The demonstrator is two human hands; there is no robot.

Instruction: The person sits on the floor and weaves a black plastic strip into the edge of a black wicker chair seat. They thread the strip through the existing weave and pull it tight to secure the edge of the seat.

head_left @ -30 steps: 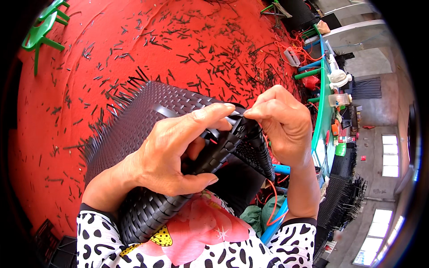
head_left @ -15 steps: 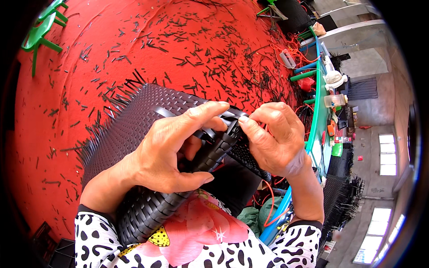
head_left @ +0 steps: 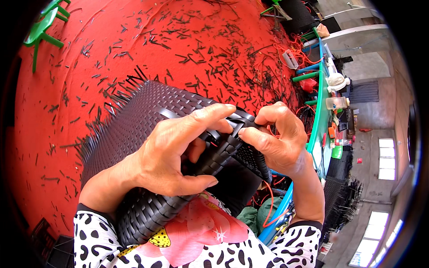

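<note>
Gripping the black woven basket (head_left: 147, 134) across its upper rim, your left hand (head_left: 178, 156) is clenched on the weave, fingers over the top and thumb underneath. Your right hand (head_left: 277, 138) pinches a black strip (head_left: 237, 123) at the rim, just beside the left fingertips. The basket rests tilted on your lap, above a red floor (head_left: 89, 67) littered with short black offcuts (head_left: 201, 49).

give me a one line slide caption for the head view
Left hand grips a black woven basket while the right hand pinches a strip at its rim, above a red floor.
</note>
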